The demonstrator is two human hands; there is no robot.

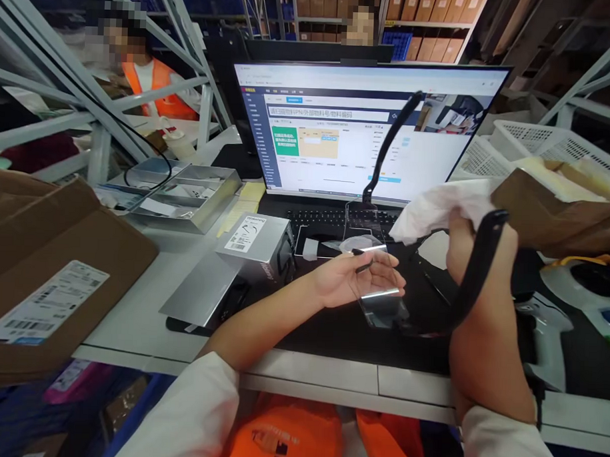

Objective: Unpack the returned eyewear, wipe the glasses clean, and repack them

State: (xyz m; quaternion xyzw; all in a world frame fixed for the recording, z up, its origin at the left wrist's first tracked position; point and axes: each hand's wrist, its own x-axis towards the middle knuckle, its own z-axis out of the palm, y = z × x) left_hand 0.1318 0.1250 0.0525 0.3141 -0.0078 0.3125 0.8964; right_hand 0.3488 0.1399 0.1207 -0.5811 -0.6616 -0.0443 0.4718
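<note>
While one hand [350,278] holds two-templed glasses [382,312], the other [461,246] grips one cloth [430,209].

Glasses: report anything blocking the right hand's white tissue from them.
Nothing visible stands between the glasses and the white tissue in the right hand; in this view, the glasses' lower arm crosses in front of that hand.

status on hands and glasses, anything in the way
Left hand holding glasses, temples unfolded. Right hand gripping white cloth or tissue. One temple partly hides right hand.
</note>
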